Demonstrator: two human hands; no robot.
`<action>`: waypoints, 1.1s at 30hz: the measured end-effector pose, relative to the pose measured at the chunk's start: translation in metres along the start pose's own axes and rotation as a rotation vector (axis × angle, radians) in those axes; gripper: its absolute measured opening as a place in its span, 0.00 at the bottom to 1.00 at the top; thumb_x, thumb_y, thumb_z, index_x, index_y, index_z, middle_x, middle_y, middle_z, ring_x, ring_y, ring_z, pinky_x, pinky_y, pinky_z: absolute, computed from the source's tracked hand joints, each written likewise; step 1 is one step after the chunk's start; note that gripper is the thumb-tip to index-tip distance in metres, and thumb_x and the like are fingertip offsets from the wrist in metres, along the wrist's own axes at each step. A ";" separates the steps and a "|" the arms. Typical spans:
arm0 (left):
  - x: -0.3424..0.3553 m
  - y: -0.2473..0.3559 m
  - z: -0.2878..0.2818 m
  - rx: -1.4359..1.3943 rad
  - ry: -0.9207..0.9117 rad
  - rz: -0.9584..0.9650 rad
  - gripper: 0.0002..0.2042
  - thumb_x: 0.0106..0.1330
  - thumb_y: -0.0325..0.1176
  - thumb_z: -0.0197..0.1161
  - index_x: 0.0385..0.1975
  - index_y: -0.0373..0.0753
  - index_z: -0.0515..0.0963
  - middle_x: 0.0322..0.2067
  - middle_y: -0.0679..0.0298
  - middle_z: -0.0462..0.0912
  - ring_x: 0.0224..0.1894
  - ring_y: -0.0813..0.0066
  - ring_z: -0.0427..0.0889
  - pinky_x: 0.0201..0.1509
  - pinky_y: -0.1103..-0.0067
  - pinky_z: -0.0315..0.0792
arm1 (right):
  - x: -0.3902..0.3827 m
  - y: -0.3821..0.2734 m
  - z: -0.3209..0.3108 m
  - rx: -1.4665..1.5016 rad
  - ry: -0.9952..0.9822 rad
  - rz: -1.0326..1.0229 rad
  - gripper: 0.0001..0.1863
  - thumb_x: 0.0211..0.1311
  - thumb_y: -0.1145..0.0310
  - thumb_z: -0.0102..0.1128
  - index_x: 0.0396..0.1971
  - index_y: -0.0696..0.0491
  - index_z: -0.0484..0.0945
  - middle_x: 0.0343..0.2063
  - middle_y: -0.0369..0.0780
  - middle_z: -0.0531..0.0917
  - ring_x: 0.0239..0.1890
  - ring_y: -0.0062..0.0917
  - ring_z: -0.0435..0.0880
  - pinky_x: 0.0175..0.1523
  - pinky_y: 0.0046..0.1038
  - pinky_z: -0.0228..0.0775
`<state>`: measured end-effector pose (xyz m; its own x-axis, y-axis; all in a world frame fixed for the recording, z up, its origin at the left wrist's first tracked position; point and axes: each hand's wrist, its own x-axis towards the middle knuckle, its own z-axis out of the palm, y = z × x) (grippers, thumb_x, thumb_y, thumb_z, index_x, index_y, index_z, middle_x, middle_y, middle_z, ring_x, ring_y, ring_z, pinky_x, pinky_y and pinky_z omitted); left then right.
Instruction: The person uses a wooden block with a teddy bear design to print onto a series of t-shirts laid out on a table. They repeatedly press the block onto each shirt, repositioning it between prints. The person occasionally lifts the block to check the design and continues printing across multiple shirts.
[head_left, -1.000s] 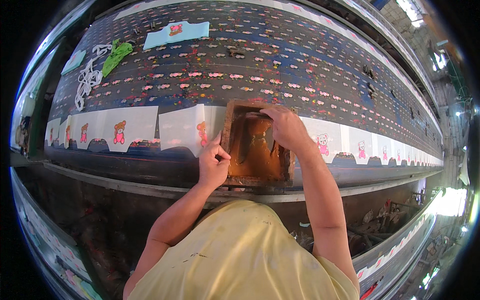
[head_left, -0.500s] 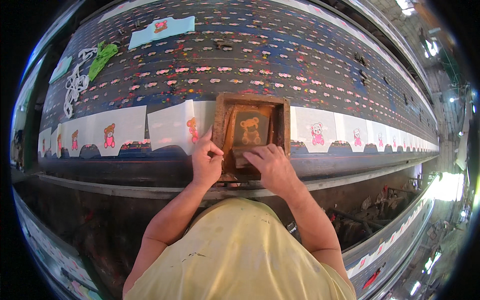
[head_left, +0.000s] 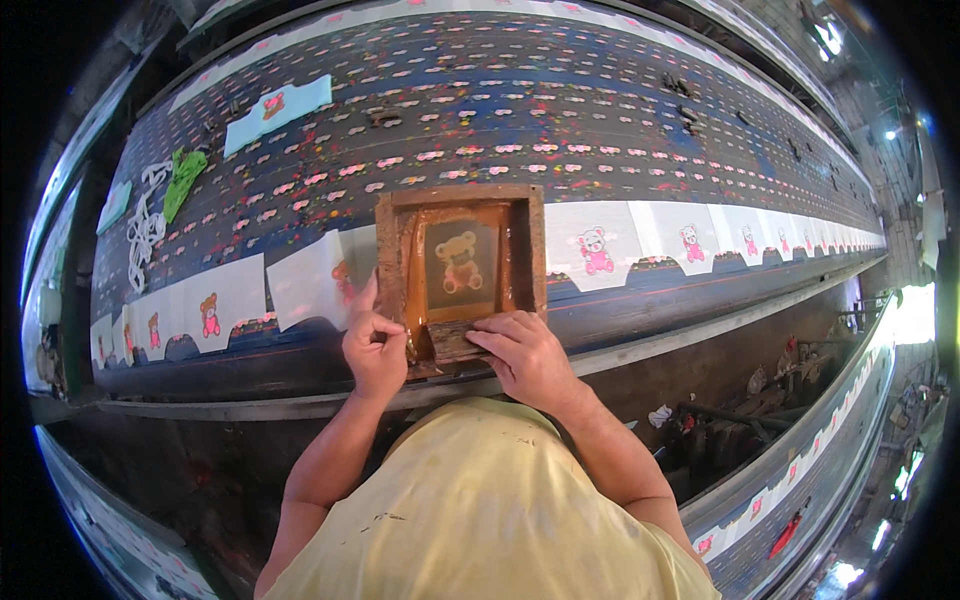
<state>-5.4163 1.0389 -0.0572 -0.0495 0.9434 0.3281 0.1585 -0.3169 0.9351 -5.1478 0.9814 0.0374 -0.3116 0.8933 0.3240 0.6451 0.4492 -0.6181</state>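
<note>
A wooden screen-printing frame (head_left: 537,240) rests over the row of white fabric pieces, its mesh showing a pale teddy bear stencil ringed by brown ink. My left hand (head_left: 376,352) is closed on the frame's lower left corner, thumb and fingers around the wood. Inside the frame's near end, my right hand (head_left: 522,352) grips a wooden squeegee (head_left: 452,342), which lies crosswise below the stencil. Left of the frame is a white fabric piece (head_left: 305,283) whose printed bear is partly covered by the frame and hand. Another white piece (head_left: 590,225), with a pink and white bear, lies directly right.
Printed white pieces continue both ways along the long dark table (head_left: 400,150). Farther back lie a light blue fabric piece (head_left: 305,108), a green cloth (head_left: 184,183) and tangled white strips (head_left: 146,235). A rail (head_left: 640,352) edges the table; another printed table stands lower right.
My right hand has drawn the squeegee toward me to the frame's near end, uncovering the whole bear stencil. My view has turned slightly. The left hand keeps its hold on the frame.
</note>
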 end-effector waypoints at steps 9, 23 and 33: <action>-0.009 0.017 0.144 -0.112 -0.012 -0.043 0.13 0.62 0.06 0.63 0.31 0.36 0.77 0.82 0.31 0.72 0.87 0.46 0.70 0.87 0.63 0.62 | -0.062 0.088 -0.077 0.016 0.142 0.019 0.23 0.58 0.83 0.77 0.55 0.52 0.92 0.53 0.42 0.92 0.57 0.42 0.89 0.63 0.45 0.81; -0.018 0.035 0.248 -0.301 0.029 -0.493 0.14 0.59 0.06 0.60 0.33 0.37 0.75 0.85 0.38 0.68 0.83 0.56 0.76 0.82 0.67 0.70 | -0.109 0.179 -0.171 0.187 0.060 -0.025 0.27 0.56 0.89 0.71 0.57 0.56 0.91 0.57 0.45 0.92 0.62 0.47 0.89 0.68 0.47 0.83; -0.023 0.017 0.247 -0.270 0.019 -0.489 0.13 0.60 0.08 0.63 0.35 0.36 0.78 0.85 0.37 0.68 0.80 0.61 0.79 0.78 0.71 0.72 | -0.082 0.167 -0.177 -0.209 -0.174 -0.134 0.20 0.67 0.74 0.65 0.58 0.55 0.91 0.55 0.46 0.91 0.60 0.41 0.90 0.65 0.45 0.81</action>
<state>-5.1688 1.0361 -0.0818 -0.0716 0.9857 -0.1525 -0.1452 0.1409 0.9793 -4.8907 0.9804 0.0346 -0.5070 0.8237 0.2537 0.7142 0.5663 -0.4115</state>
